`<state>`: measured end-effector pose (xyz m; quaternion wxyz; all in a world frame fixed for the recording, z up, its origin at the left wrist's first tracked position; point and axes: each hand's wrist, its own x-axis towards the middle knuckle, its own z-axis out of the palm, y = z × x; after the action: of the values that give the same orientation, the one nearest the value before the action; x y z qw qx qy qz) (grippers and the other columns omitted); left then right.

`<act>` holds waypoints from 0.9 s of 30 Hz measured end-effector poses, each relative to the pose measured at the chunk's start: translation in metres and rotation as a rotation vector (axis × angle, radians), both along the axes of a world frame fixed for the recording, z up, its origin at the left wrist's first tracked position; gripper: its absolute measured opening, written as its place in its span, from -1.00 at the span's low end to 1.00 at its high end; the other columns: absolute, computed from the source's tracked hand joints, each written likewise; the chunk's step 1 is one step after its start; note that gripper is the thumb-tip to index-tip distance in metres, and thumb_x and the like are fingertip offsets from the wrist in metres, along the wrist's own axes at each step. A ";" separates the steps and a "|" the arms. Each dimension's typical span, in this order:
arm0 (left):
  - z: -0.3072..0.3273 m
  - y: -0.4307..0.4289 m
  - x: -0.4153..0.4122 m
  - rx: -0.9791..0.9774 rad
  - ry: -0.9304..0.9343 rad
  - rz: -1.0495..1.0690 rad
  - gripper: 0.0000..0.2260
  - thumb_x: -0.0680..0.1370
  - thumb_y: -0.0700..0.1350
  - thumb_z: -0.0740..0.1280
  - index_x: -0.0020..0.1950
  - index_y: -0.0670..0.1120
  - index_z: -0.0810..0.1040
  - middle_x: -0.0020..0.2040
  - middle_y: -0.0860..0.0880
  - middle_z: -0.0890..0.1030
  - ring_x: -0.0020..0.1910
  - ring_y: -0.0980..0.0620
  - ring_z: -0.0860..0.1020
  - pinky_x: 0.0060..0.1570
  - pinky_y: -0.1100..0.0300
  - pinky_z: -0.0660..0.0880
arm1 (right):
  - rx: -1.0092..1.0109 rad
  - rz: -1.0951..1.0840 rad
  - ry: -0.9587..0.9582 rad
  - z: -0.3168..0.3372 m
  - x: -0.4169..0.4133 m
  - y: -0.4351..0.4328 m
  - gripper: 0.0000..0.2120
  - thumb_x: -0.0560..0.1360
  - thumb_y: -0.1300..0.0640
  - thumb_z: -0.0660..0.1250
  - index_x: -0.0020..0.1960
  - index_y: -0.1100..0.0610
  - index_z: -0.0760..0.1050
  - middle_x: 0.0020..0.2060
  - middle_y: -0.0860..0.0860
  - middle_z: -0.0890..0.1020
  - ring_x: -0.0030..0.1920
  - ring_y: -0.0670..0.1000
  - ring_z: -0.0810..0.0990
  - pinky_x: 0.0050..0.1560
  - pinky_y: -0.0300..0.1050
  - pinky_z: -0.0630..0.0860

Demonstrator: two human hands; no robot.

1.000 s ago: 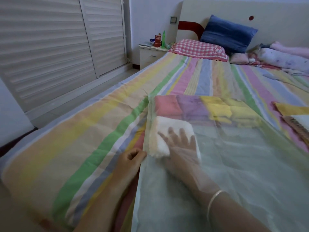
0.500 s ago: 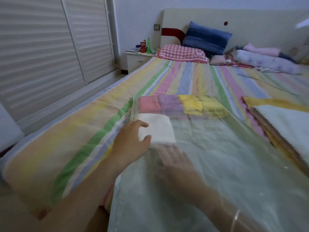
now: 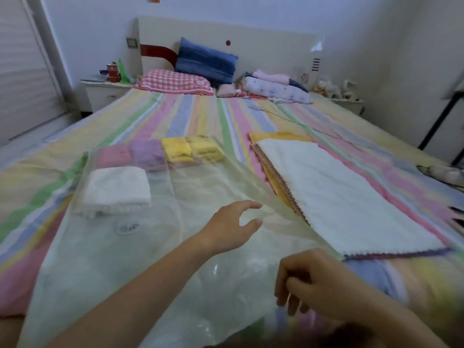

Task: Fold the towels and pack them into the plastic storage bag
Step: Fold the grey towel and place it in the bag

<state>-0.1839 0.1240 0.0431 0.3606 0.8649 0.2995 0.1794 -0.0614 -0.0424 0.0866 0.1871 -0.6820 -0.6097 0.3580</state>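
The translucent plastic storage bag (image 3: pixel 175 247) lies flat on the striped bed. Inside it, a folded white towel (image 3: pixel 115 189) sits at the left, behind a round valve (image 3: pixel 125 227). Pink (image 3: pixel 113 155), purple (image 3: pixel 147 153) and two yellow folded towels (image 3: pixel 190 148) line the bag's far end. A stack of unfolded towels, white one on top (image 3: pixel 339 197), lies to the right of the bag. My left hand (image 3: pixel 231 227) hovers over the bag's middle, fingers relaxed and spread, holding nothing. My right hand (image 3: pixel 313 285) is outside the bag near its front right edge, fingers hanging loosely curled and blurred.
Pillows (image 3: pixel 206 61) and rolled bedding (image 3: pixel 276 91) lie at the headboard. A nightstand (image 3: pixel 105 91) with bottles stands at the far left. A dark cable (image 3: pixel 434 174) lies at the bed's right edge. Bare striped sheet (image 3: pixel 37 197) shows left of the bag.
My right hand has come out of the bag. My left hand left the folded white towel and moved right over the bag. The view swung right, showing the unfolded stack.
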 end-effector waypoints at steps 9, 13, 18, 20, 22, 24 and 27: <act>-0.029 -0.017 0.066 0.309 0.558 0.023 -0.73 0.53 0.05 0.24 0.13 0.00 0.62 0.14 -0.04 0.61 0.13 -0.09 0.55 0.08 0.11 0.48 | 0.181 -0.260 -0.670 -0.060 0.133 0.016 -0.80 0.50 -0.06 0.31 0.10 -0.18 0.40 0.07 -0.21 0.44 0.14 -0.12 0.39 -0.05 -0.18 0.42; -0.023 -0.012 0.113 0.428 0.382 -0.020 -0.82 0.52 -0.01 0.25 0.04 0.01 0.59 0.04 0.02 0.63 0.06 -0.05 0.57 -0.01 0.12 0.49 | 0.116 -0.120 -0.542 -0.069 0.166 0.015 -0.69 0.40 -0.24 0.37 0.08 -0.22 0.39 0.05 -0.26 0.41 0.10 -0.17 0.37 0.02 -0.20 0.43; -0.032 -0.017 0.153 0.348 0.107 -0.319 -0.68 0.43 0.19 0.29 0.06 0.03 0.58 0.04 0.07 0.60 0.06 0.07 0.54 0.04 0.10 0.49 | 0.117 -0.133 -0.379 -0.058 0.197 0.022 -0.93 0.51 -0.09 0.34 -0.03 -0.17 0.56 -0.10 -0.21 0.61 -0.10 -0.16 0.55 -0.04 -0.21 0.51; -0.035 -0.014 0.161 0.323 0.108 -0.316 -0.69 0.40 0.14 0.36 0.09 0.05 0.56 0.03 0.08 0.60 0.02 0.08 0.54 0.00 0.08 0.50 | 0.143 -0.141 -0.323 -0.054 0.205 0.024 -0.87 0.54 -0.11 0.28 -0.07 -0.13 0.58 -0.16 -0.20 0.63 -0.14 -0.19 0.57 -0.06 -0.21 0.51; -0.035 -0.012 0.167 0.298 0.083 -0.288 -0.74 0.40 0.07 0.38 0.05 0.06 0.56 -0.04 0.09 0.62 -0.05 0.09 0.55 -0.06 0.06 0.51 | 0.223 -0.181 -0.304 -0.052 0.210 0.026 -0.83 0.55 -0.11 0.24 -0.12 -0.09 0.55 -0.25 -0.17 0.62 -0.20 -0.16 0.56 -0.10 -0.12 0.51; -0.033 -0.009 0.172 0.253 0.020 -0.224 -0.83 0.41 0.06 0.37 -0.04 0.05 0.58 -0.14 0.10 0.63 -0.17 0.14 0.55 -0.14 0.09 0.51 | 0.330 -0.229 -0.325 -0.052 0.210 0.029 -0.83 0.55 -0.12 0.22 -0.17 -0.11 0.49 -0.32 -0.15 0.58 -0.27 -0.14 0.53 -0.18 -0.07 0.48; -0.029 -0.007 0.176 0.162 -0.053 -0.104 -0.86 0.46 0.08 0.39 -0.15 0.03 0.61 -0.26 0.17 0.62 -0.24 0.25 0.55 -0.15 0.19 0.51 | 0.379 -0.288 -0.320 -0.049 0.207 0.033 -0.87 0.50 -0.21 0.24 -0.13 -0.18 0.41 -0.26 -0.18 0.56 -0.21 -0.12 0.52 -0.16 -0.10 0.47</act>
<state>-0.0081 0.1166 0.0136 0.3062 0.9005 0.2290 0.2070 0.1458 -0.0092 0.0377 0.2617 -0.7621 -0.5845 0.0954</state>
